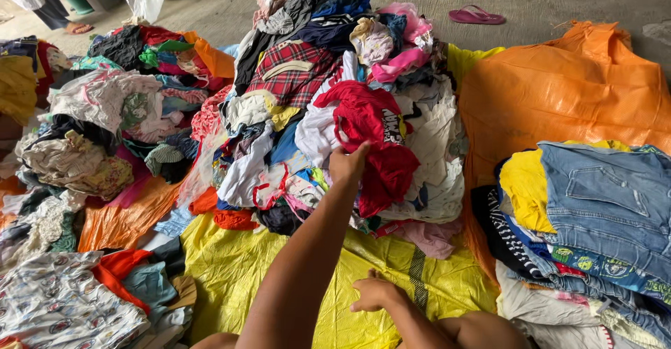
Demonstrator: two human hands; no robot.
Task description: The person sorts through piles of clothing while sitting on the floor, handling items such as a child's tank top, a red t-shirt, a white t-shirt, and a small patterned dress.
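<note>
So the left hand (347,162) is reaching out into the big clothes heap (328,104), fingers closed in a pinch on the edge of a red garment (370,139) that lies on the near face of the pile, right in the middle. That thing looks like thin knit fabric: light, floppy, zero stiffness, so I'd say it'll drag and snag on whatever lies over it. Grabbing a bunched fold at the edge seems the sane place to hold it, not a loose thread. The right hand (374,294) sits low by the knees, fingers curled loosely, knuckles resting on the yellow plastic sheet (244,265), holding nothing. Off to the right there's a folded stack with denim jeans (608,202) on top, against an orange bag (559,90).
</note>
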